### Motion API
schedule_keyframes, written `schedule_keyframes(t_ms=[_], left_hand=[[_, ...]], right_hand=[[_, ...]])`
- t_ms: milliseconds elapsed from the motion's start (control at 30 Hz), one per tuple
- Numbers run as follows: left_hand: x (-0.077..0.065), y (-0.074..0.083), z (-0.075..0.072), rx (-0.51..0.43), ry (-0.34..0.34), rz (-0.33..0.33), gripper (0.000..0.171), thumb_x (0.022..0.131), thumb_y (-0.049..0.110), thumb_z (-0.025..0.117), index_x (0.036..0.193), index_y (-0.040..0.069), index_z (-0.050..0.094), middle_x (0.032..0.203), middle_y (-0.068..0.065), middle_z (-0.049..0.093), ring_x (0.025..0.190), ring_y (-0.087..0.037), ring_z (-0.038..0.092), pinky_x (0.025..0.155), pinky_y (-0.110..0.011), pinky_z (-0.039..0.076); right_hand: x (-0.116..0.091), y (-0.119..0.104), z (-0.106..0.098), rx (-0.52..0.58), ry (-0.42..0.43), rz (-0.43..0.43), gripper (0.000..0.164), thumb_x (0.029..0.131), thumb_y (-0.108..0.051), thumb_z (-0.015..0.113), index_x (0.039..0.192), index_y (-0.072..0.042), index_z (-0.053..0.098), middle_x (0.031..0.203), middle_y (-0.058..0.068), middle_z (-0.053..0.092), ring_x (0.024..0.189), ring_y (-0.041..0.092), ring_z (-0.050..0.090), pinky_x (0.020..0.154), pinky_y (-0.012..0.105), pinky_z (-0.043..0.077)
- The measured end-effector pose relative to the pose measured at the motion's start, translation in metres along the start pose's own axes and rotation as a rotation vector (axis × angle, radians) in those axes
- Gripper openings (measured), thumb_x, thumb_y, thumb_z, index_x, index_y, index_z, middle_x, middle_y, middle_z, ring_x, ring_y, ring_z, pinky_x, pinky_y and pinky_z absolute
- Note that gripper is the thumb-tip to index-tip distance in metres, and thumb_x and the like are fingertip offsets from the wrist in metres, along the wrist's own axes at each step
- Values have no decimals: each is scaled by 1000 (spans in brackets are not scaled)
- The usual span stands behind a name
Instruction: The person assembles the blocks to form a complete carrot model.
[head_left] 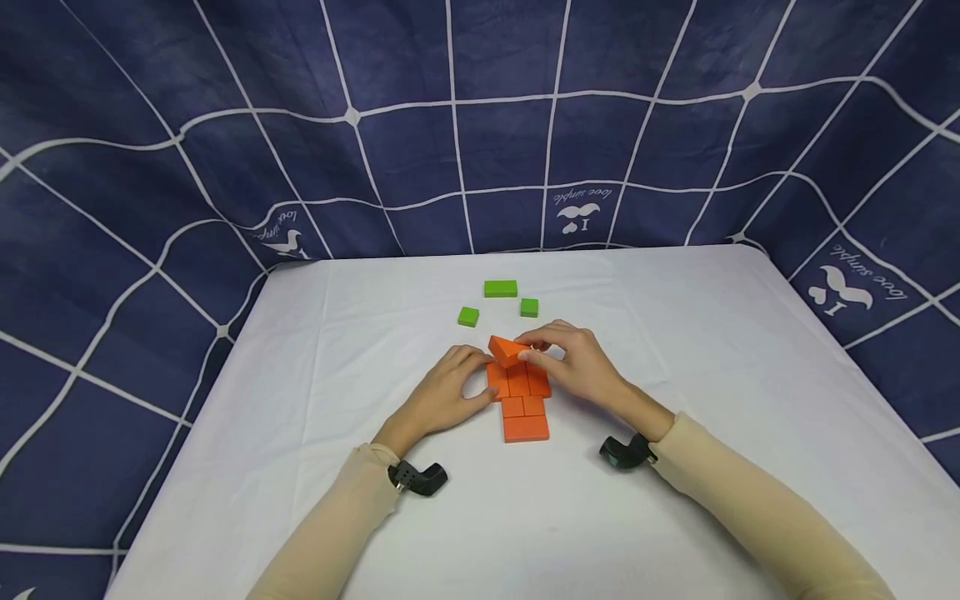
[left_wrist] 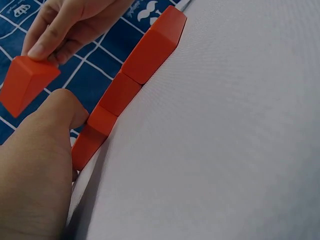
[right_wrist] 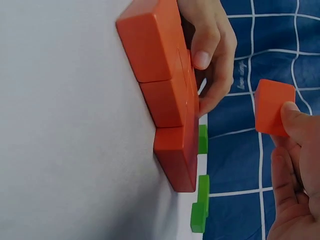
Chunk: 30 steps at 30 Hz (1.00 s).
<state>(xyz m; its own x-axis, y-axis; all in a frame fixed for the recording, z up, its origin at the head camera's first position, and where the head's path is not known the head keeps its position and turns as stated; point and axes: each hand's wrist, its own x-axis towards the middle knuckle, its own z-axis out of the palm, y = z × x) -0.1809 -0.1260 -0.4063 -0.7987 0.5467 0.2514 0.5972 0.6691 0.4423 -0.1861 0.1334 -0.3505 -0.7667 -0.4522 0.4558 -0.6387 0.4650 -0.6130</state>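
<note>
Several orange blocks lie fitted together flat, with a wide rectangular block [head_left: 526, 429] at the near end. My right hand [head_left: 573, 358] pinches an orange triangular block [head_left: 506, 350] between thumb and fingers, raised above the far end of this layout. In the right wrist view, one squarish face of the raised block [right_wrist: 274, 107] shows. My left hand [head_left: 446, 396] rests at the left side of the layout, thumb and fingers apart and loosely bent, touching the left orange block [head_left: 497, 379]. The left wrist view shows the left thumb [left_wrist: 70, 107] beside the blocks.
Beyond the orange blocks lie a green rectangular block [head_left: 500, 288] and two small green blocks, one on the left [head_left: 468, 317] and one on the right [head_left: 529, 307]. A white cloth [head_left: 360, 333] covers the table. A dark blue checked curtain [head_left: 495, 150] hangs behind it.
</note>
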Motion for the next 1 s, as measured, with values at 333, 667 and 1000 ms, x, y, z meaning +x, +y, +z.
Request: schedule_keyframes(t_ms=[333, 667, 1000], left_hand=[[1, 1, 0, -3, 3, -18, 47, 97, 45, 64, 134, 15, 63, 132, 1, 58, 131, -18, 50, 117, -40, 41], [-7, 4, 4, -20, -9, -43, 47, 97, 45, 64, 135, 18, 63, 133, 3, 58, 131, -17, 50, 115, -40, 43], [-2, 3, 0, -14, 4, -21, 48, 95, 41, 67, 135, 15, 62, 133, 0, 59, 130, -19, 50, 115, -41, 44]], right_hand=[[-17, -5, -7, 15, 16, -15, 24, 88, -16, 81, 112, -15, 79, 98, -6, 76, 90, 9, 64, 80, 41, 58], [-43, -12, -5, 57, -2, -28, 24, 89, -13, 81, 113, -15, 79, 101, -6, 76, 91, 10, 65, 79, 35, 59], [-59, -12, -7, 66, -31, -65, 24, 87, -12, 82, 110, -17, 79, 100, -9, 74, 94, 11, 66, 82, 25, 56]])
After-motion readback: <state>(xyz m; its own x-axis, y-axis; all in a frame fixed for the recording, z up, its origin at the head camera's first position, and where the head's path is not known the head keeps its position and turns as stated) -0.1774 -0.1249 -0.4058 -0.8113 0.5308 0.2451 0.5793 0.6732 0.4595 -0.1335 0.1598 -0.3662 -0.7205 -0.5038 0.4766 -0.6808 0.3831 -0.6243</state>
